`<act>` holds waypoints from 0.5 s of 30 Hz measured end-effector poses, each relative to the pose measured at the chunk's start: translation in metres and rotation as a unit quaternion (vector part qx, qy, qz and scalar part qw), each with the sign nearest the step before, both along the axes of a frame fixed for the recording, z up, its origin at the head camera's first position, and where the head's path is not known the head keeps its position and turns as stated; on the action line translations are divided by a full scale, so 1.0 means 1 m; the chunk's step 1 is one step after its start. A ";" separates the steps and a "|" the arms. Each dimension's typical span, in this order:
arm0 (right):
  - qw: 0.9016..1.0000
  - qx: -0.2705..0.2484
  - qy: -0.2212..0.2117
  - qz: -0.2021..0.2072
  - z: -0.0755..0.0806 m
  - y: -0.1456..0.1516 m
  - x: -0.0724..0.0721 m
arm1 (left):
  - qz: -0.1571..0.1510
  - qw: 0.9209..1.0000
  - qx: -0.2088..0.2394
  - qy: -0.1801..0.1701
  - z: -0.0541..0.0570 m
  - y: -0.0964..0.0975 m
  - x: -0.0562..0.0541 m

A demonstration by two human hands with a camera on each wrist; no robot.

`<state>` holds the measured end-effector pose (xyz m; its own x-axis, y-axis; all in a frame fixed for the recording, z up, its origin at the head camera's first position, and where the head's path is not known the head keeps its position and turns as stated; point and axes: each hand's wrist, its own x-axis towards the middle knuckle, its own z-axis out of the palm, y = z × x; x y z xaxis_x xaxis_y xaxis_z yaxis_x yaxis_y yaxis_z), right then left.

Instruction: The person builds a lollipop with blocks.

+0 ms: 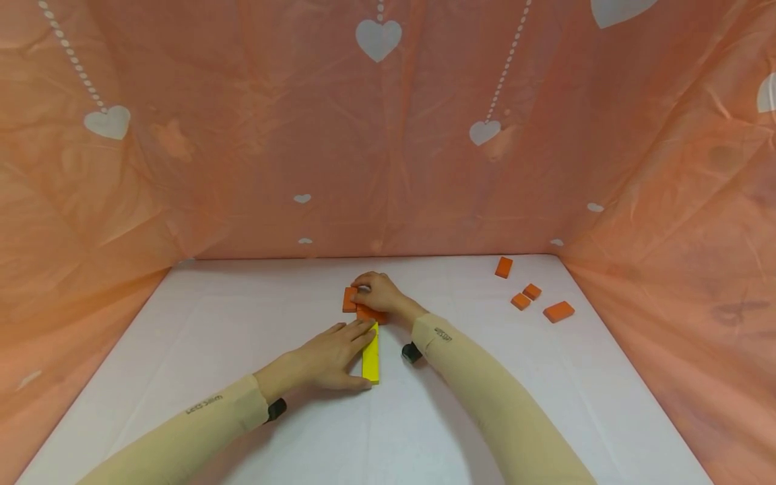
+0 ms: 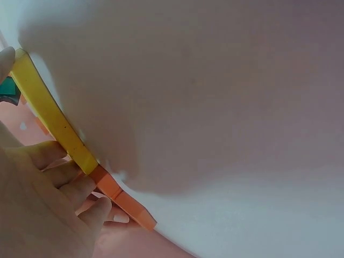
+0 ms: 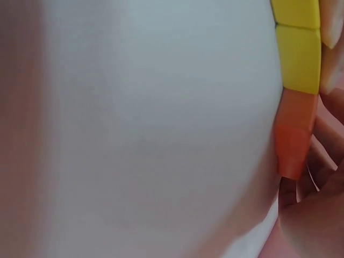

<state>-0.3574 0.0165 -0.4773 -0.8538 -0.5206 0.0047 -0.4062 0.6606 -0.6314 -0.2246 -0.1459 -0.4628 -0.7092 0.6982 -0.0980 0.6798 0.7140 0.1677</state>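
Note:
A yellow strip of blocks (image 1: 370, 360) lies lengthwise on the white table; a seam crosses the yellow blocks (image 3: 298, 54) in the right wrist view. Along its left side rests my left hand (image 1: 333, 353), thumb at the near end and extended fingers touching the far end. Beyond the strip, an orange block (image 1: 371, 314) lies crosswise, touching it, with another orange block (image 1: 349, 300) at its far left. My right hand (image 1: 383, 294) curls over these, thumb and index finger pinching the farther left block. Its fingers partly hide the orange pieces.
Several loose orange blocks lie at the far right, including a larger block (image 1: 559, 311), a small block (image 1: 521, 301) and a tilted block (image 1: 504, 267). Orange-pink cloth with white hearts (image 1: 378, 39) walls the table (image 1: 242, 283) at the back and sides.

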 end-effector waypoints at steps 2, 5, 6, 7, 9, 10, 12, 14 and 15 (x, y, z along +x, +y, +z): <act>1.000 0.002 0.002 0.003 0.000 0.001 0.000 | 0.001 1.000 0.000 -0.003 0.000 0.000 0.000; 1.000 0.002 0.002 0.007 0.000 0.001 0.000 | 0.002 1.000 0.000 -0.008 0.000 0.001 0.000; 1.000 0.002 0.002 0.008 -0.001 0.001 0.001 | 0.003 1.000 0.000 -0.008 -0.001 0.001 0.000; 1.000 0.002 0.002 0.009 -0.001 0.001 0.001 | 0.004 1.000 -0.001 -0.008 -0.001 0.001 0.000; 1.000 0.003 0.003 0.011 -0.001 0.001 0.001 | 0.005 1.000 -0.002 -0.009 -0.002 0.001 -0.001; 1.000 0.004 0.004 0.011 -0.001 0.001 0.001 | 0.005 1.000 -0.003 -0.009 -0.002 0.001 -0.001; 1.000 0.008 0.006 0.012 -0.001 0.001 0.000 | 0.005 1.000 -0.004 -0.007 -0.003 0.000 -0.002; 1.000 0.009 0.007 0.011 -0.001 0.001 0.000 | 0.005 1.000 -0.004 -0.006 -0.003 0.000 -0.002; 1.000 0.009 0.007 0.010 -0.001 0.001 0.000 | 0.004 1.000 -0.003 -0.005 -0.003 0.000 -0.002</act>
<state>-0.3571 0.0177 -0.4779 -0.8429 -0.5381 0.0078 -0.4288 0.6629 -0.6138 -0.2267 -0.1454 -0.4653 -0.7141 0.6913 -0.1103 0.6718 0.7210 0.1699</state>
